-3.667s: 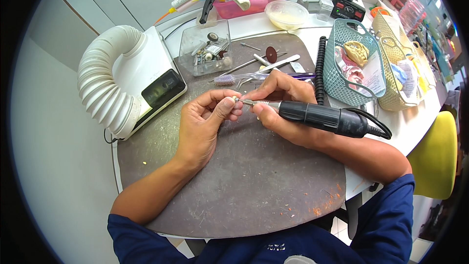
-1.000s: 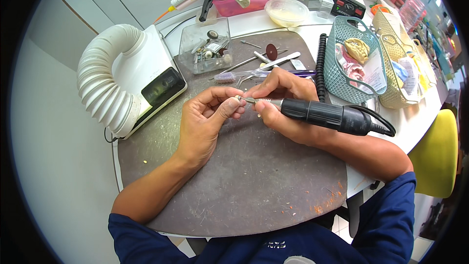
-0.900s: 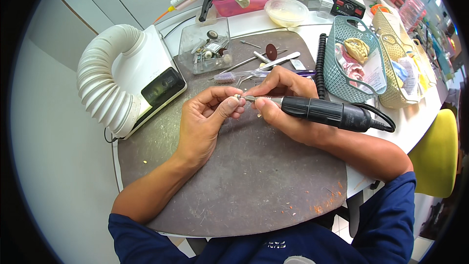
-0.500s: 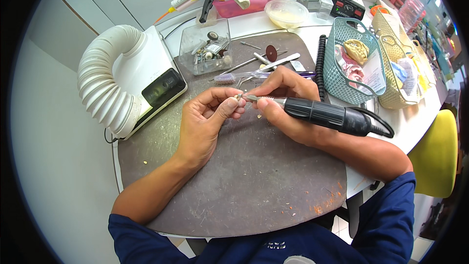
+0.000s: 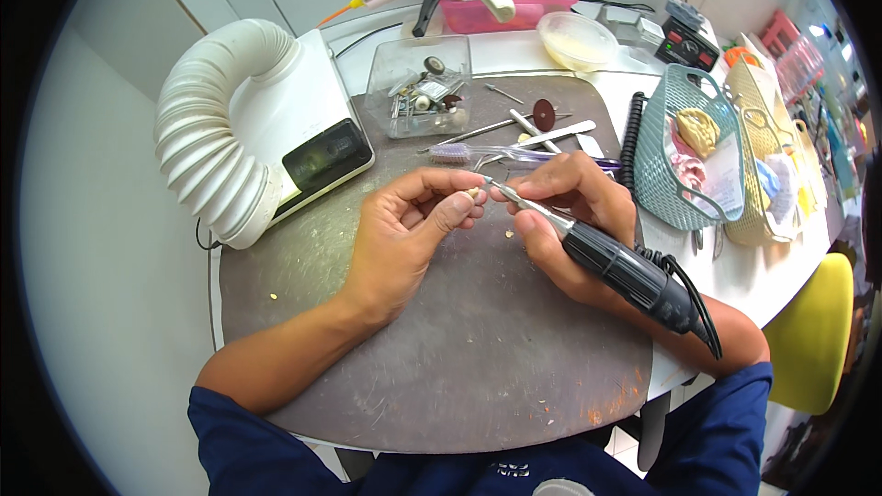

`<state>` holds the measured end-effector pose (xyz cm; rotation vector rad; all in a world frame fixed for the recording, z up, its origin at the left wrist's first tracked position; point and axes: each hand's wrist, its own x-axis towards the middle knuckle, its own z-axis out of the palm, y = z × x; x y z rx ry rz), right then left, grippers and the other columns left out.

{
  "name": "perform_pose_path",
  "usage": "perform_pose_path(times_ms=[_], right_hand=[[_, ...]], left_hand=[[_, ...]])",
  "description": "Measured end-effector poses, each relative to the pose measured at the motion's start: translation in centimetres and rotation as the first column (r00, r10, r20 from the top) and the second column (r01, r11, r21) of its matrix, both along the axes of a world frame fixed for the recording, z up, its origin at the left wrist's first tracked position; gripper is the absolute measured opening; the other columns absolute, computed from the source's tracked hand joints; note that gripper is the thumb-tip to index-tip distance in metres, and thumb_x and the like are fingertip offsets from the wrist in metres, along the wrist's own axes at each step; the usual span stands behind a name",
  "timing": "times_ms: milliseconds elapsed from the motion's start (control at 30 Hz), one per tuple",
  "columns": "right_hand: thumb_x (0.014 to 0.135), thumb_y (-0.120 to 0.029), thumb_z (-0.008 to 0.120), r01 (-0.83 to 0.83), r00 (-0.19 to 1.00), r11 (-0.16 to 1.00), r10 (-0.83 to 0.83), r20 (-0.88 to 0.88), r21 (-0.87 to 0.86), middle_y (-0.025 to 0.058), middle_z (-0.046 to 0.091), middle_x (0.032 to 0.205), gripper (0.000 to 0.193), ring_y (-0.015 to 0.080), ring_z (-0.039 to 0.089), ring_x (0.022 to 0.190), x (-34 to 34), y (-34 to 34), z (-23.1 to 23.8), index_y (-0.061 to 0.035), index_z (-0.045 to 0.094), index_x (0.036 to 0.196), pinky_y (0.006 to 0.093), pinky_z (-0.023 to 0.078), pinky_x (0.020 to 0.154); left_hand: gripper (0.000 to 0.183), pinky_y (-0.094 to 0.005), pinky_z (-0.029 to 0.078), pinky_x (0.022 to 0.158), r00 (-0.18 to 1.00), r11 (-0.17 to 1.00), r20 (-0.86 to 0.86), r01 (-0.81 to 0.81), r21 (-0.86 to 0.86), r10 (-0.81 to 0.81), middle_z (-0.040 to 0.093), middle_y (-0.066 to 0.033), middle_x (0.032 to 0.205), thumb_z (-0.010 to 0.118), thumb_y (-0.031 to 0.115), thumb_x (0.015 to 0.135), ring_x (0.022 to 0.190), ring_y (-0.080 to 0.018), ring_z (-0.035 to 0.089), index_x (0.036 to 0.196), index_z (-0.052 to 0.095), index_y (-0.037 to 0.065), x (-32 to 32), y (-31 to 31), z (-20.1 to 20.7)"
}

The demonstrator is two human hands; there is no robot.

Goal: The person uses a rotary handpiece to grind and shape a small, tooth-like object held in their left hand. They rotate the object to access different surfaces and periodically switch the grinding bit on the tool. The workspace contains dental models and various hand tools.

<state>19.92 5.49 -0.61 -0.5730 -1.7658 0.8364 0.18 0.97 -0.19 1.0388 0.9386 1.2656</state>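
My left hand (image 5: 395, 239) pinches a tiny cream, tooth-like piece (image 5: 473, 193) between thumb and fingertips, which hide most of it. In my right hand (image 5: 588, 202) is a rotary handpiece (image 5: 625, 276), black-bodied with a silver front, gripped like a pen. Its thin metal bur (image 5: 491, 184) points at the piece, very close to it; whether they touch I cannot tell. Both hands are held above a brown work mat (image 5: 441, 340). Behind them lie a purple-handled toothbrush (image 5: 459, 154), a white-handled tool (image 5: 560, 133) and a dark red cutting disc (image 5: 544, 114).
At the left stands a white unit with a ribbed hose (image 5: 207, 147). A clear box of small bits (image 5: 418, 92) sits beyond the hands. To the right are a blue-green basket (image 5: 684, 193), a coiled black cord (image 5: 632, 147) and a yellow chair (image 5: 813, 340). Crumbs dot the mat.
The handpiece has tilted, its rear end swinging down toward me, and its bur has shifted relative to the piece. My left hand keeps its pinch. The whole view has shifted slightly.
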Motion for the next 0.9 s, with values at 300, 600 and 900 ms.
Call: perform_pose_path(times_ms=[300,600,900], right_hand=[[0.085,-0.004,0.063,-0.112,0.98,0.991,0.097,0.176,0.078,0.0144,0.063,0.083,0.021,0.0202,0.067,0.083,0.87,0.26,0.61,0.0026,0.053,0.102,0.0321,0.052,0.078],[0.075,0.001,0.075,-0.114,0.989,0.99,0.105,0.106,0.089,0.0162,0.067,0.086,0.027,0.0346,0.072,0.097,0.5,0.28,0.6,0.0027,0.059,0.097,0.0367,0.058,0.079],[0.077,0.001,0.073,-0.157,0.979,0.983,0.142,0.148,0.096,0.0162,0.066,0.089,0.026,0.0365,0.07,0.101,0.49,0.16,0.79,0.0027,0.058,0.099,0.041,0.057,0.085]], left_hand=[[0.022,-0.028,0.051,0.088,1.0,0.999,-0.008,0.028,-0.038,-0.028,0.067,-0.0067,0.106,0.068,0.005,0.092,0.099,-0.0123,0.062,0.113,0.065,0.001,-0.36,-0.03,0.12],[0.019,-0.0263,0.053,0.081,1.0,0.996,0.025,0.015,-0.09,-0.012,0.07,-0.0078,0.101,0.068,0.003,0.092,0.092,-0.0112,0.065,0.111,0.067,0.0,-0.14,-0.22,0.49],[0.018,-0.0254,0.052,0.077,1.0,0.993,-0.004,0.021,-0.115,-0.021,0.071,-0.0098,0.097,0.068,0.005,0.093,0.089,-0.011,0.066,0.11,0.068,-0.001,-0.3,-0.17,0.76]])
